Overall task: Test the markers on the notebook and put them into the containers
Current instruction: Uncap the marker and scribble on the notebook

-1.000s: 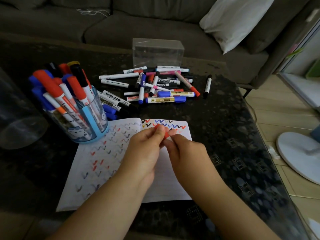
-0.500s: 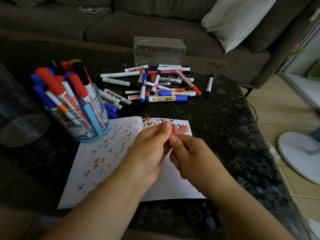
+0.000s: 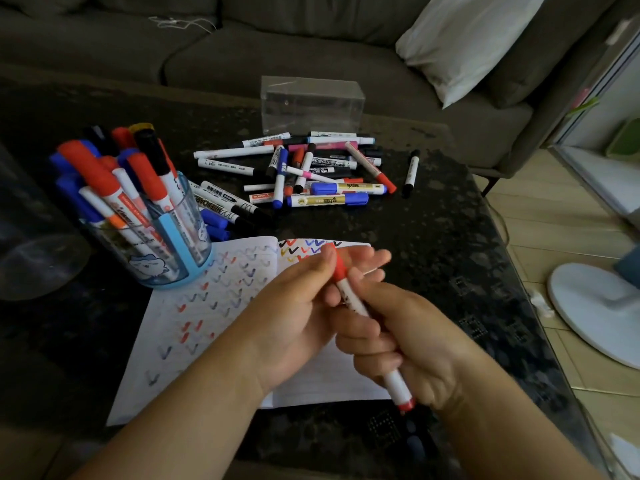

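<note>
A red-capped white marker [image 3: 349, 299] is held over the open notebook [image 3: 194, 317], whose pages carry rows of coloured V marks. My right hand [image 3: 408, 341] grips the marker's barrel, its red tail end sticking out below the fist. My left hand [image 3: 304, 306] pinches the red cap between thumb and fingers. A blue-based clear cup [image 3: 156, 237] at the left is packed with red, blue and black markers. A pile of loose markers [image 3: 311, 174] lies behind the notebook. A clear plastic box [image 3: 311, 105] stands behind the pile.
The dark table [image 3: 450, 254] ends at the right above a tiled floor with a white fan base [image 3: 595, 306]. A clear round container [image 3: 31, 244] sits at the far left. A grey sofa with a white pillow [image 3: 467, 39] runs behind the table.
Both hands have drawn back toward me and the marker has tilted up, so its white barrel and red tail end now show below my right fist.
</note>
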